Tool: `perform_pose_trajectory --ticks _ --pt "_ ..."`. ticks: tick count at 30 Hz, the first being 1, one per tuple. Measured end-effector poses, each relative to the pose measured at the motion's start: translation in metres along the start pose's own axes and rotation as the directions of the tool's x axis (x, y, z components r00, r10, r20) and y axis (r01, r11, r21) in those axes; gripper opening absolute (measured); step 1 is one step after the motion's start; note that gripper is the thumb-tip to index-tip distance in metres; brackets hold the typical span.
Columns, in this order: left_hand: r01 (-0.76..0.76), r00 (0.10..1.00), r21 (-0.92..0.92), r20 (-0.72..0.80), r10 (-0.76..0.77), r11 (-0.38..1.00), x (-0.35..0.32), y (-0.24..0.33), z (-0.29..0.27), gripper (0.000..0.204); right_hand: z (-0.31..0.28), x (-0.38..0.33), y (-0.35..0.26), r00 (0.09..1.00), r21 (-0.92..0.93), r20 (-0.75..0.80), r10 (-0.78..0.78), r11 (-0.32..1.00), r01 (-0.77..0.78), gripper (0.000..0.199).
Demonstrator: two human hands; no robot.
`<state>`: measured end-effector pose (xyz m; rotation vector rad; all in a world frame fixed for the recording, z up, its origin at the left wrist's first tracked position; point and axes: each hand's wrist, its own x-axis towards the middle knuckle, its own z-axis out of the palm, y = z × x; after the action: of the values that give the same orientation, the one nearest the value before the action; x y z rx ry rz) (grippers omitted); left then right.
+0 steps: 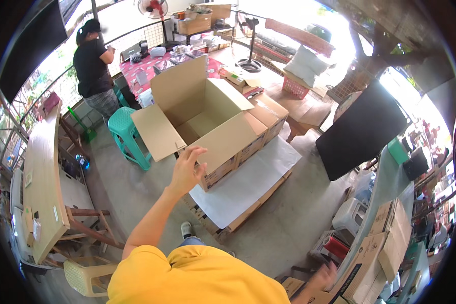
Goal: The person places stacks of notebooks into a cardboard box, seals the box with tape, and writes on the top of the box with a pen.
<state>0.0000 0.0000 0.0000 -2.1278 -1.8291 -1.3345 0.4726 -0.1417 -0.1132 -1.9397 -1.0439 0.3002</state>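
Corrugated brown open box [207, 124]: left hand [186, 169] at its flap, fingers apart; right hand [323, 277] blurred, fingers unclear.

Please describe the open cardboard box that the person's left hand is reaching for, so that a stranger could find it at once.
Find the low wooden pallet covered with white sheet, mid-floor. On its far end stand brown cartons; the open cardboard box is the one nearest the left hand. Only it has all flaps raised, showing an empty inside, while the carton beside it is closed.
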Motion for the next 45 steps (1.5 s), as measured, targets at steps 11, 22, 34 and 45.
perform_pose_trajectory --ticks 11,22,34,45 --pt "-0.055 0.939 -0.070 -0.344 0.027 0.996 0.045 -0.171 -0.113 0.038 0.349 -0.107 -0.415 0.347 0.423 0.515 -0.784 0.584 0.692 0.077" --pt "0.759 0.651 -0.607 0.686 -0.325 0.236 0.029 -0.287 -0.087 0.100 0.413 -0.168 -0.411 0.645 -0.150 0.644 -0.411 0.759 0.634 0.028" --pt "0.444 0.746 -0.278 0.641 -0.180 0.852 0.137 -0.289 0.041 0.094 0.428 -0.180 -0.459 0.712 -0.175 0.671 -0.210 0.887 0.427 0.070" --pt "0.488 0.722 -0.505 0.692 -0.004 0.712 0.255 -0.410 0.131 0.061 0.453 -0.121 -0.405 0.650 -0.162 0.698 -0.301 0.818 0.552 0.029"
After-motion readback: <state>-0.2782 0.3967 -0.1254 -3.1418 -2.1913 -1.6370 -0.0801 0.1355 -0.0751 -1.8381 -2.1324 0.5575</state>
